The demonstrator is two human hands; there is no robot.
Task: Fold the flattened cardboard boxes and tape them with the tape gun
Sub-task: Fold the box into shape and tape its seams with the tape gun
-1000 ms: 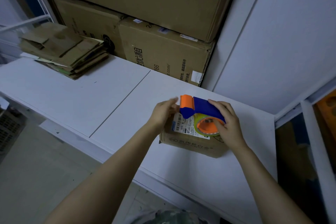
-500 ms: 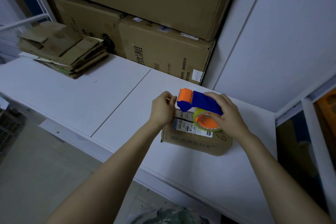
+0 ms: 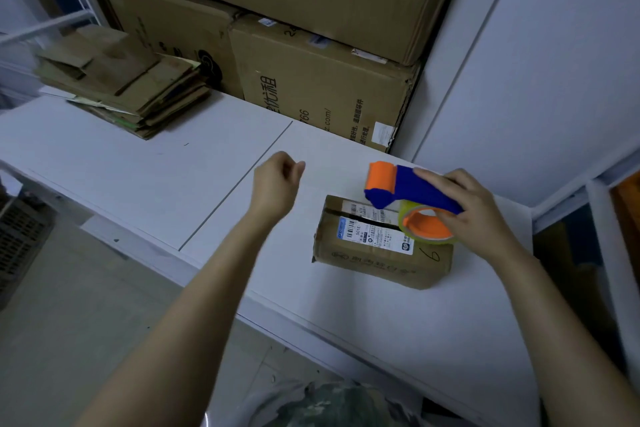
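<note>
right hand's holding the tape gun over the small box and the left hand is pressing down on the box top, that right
Not quite. The left hand is not on the small box; it is off to the box's left above the table, fingers curled, touching nothing. The right hand does hold the tape gun over the box, as the head view shows.

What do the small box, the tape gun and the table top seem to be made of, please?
The small box: brown cardboard, matte and creased, with a white printed label. The tape gun: probably moulded plastic, with a smooth blue body and an orange roller; its roll looks like clear yellowish film. The table top: smooth white board, possibly laminate, with a seam.
</note>
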